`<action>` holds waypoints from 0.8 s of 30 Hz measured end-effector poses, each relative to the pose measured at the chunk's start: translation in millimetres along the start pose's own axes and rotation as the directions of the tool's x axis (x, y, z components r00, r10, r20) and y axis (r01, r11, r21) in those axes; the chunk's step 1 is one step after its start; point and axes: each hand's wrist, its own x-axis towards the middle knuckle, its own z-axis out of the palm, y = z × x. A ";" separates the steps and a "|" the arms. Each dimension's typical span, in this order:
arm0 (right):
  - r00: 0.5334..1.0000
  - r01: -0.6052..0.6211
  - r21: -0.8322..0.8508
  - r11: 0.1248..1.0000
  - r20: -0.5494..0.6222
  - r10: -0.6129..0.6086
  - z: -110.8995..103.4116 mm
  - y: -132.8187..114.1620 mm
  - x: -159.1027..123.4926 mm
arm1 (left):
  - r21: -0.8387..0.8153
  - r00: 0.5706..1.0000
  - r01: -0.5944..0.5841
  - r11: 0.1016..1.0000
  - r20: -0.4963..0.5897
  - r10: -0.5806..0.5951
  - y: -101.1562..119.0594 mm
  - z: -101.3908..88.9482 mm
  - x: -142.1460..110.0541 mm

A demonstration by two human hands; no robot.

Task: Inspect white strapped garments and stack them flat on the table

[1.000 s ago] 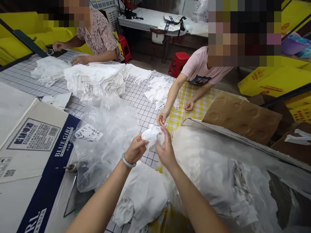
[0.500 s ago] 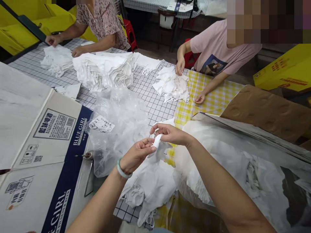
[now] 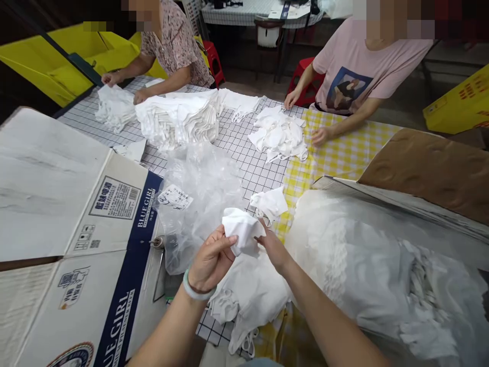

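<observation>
A white cloth face mask [image 3: 241,232] is spread between my two hands above the near pile. My left hand [image 3: 214,257], with a pale bangle on the wrist, pinches its left edge with the thumb on top. At the right edge, my right hand [image 3: 273,244] grips the cloth, its fingertips partly hidden behind it. Below them lies a loose pile of white masks [image 3: 252,288] with thin ear loops hanging at the front. Just beyond my right hand, another white mask [image 3: 269,203] rests on the table.
A clear plastic bag [image 3: 202,188] with a label lies left of centre, beside an open carton [image 3: 114,229]. On the right, a large plastic bag of white pieces [image 3: 344,255] sits by cardboard. Two people handle white piles across the checked table [image 3: 263,168].
My hands have opened out the white mask, which was bunched between my fingers. My right hand has come lower, to its right edge. The view has shifted left.
</observation>
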 end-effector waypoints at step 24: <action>0.957 0.205 0.077 0.976 -0.227 -0.183 34.4 -16.5 14.8 | 0.121 0.902 -0.203 0.972 -0.364 0.234 -7.2 -1.7 -28.0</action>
